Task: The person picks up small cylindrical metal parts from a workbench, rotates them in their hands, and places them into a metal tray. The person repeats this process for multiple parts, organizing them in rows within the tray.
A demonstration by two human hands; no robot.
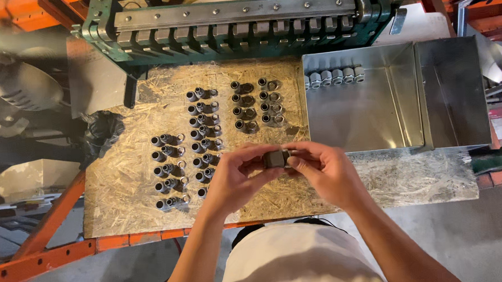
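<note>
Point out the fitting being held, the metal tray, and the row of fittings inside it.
held fitting [276, 158], head view, its dark middle.
metal tray [374, 124], head view, bare floor.
row of fittings [334, 76], head view, middle piece.

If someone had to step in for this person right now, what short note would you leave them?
Left hand and right hand: both pinch one small dark grey fitting between the fingertips, above the chipboard bench.
On the bench: loose fittings in rows, in three groups, left of the hands and behind them.
In the metal tray: a short row of five fittings against the back wall.
Done, judging by the layout: those five in the tray.
Left: the fitting in hand and the many on the bench. Whether the held piece is being screwed together cannot be told.
</note>
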